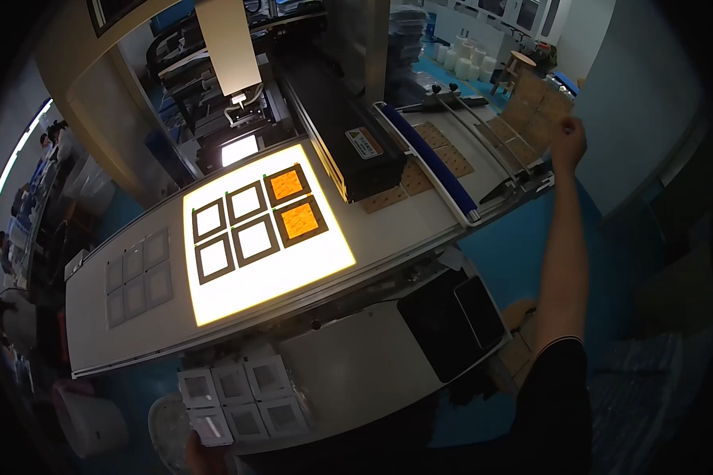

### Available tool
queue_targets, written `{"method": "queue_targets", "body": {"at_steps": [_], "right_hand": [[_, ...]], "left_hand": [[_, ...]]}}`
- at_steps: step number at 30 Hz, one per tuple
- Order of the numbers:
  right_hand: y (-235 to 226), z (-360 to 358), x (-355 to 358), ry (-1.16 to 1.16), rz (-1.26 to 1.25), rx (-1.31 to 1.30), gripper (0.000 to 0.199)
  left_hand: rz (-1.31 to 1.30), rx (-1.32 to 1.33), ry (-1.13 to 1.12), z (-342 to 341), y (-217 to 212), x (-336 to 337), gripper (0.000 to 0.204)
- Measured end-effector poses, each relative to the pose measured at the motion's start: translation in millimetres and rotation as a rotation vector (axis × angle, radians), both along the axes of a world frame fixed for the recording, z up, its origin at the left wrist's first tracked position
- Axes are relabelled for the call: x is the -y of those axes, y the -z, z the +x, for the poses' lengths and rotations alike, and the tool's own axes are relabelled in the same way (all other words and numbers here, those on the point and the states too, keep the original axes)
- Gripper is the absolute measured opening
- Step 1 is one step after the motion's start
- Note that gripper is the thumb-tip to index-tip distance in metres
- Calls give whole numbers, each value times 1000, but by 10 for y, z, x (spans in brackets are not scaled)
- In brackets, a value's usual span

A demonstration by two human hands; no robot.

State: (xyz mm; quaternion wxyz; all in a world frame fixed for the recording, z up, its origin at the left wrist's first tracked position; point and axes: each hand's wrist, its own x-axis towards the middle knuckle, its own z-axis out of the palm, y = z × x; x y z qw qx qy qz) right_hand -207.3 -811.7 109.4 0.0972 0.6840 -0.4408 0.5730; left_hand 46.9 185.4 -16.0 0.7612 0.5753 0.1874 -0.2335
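Note:
My right hand (568, 141) is stretched far out to the right, fingers pinched on the edge of a tan sheet of square panels (531, 107) that hangs over the end of the conveyor (432, 162). More tan panels (414, 176) lie on the belt. Only a small part of my left hand (200, 454) shows at the bottom edge, touching the lower corner of a white tray of square frames (238, 400); its grip is hidden. On the lit panel (293, 269) sits a black grid of several windows (255, 222), two of them filled with orange squares (293, 202).
A black machine housing (345, 127) stands behind the lit panel. A grey grid plate (139, 277) lies on the white table at left. A dark tray (450, 321) sits at the front right. White rolls and a stool (517, 65) stand far back.

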Motion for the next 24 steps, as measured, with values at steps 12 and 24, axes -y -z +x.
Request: {"method": "queue_targets", "body": {"at_steps": [12,24], "right_hand": [[-914,-1424,-2298,144,-339,-243,21],[1283,-3129,-3658,181,654,326,36]], "left_hand": [[68,18,109,-6,-125,57,48],[133,32,118,-92,-199,123,54]]}}
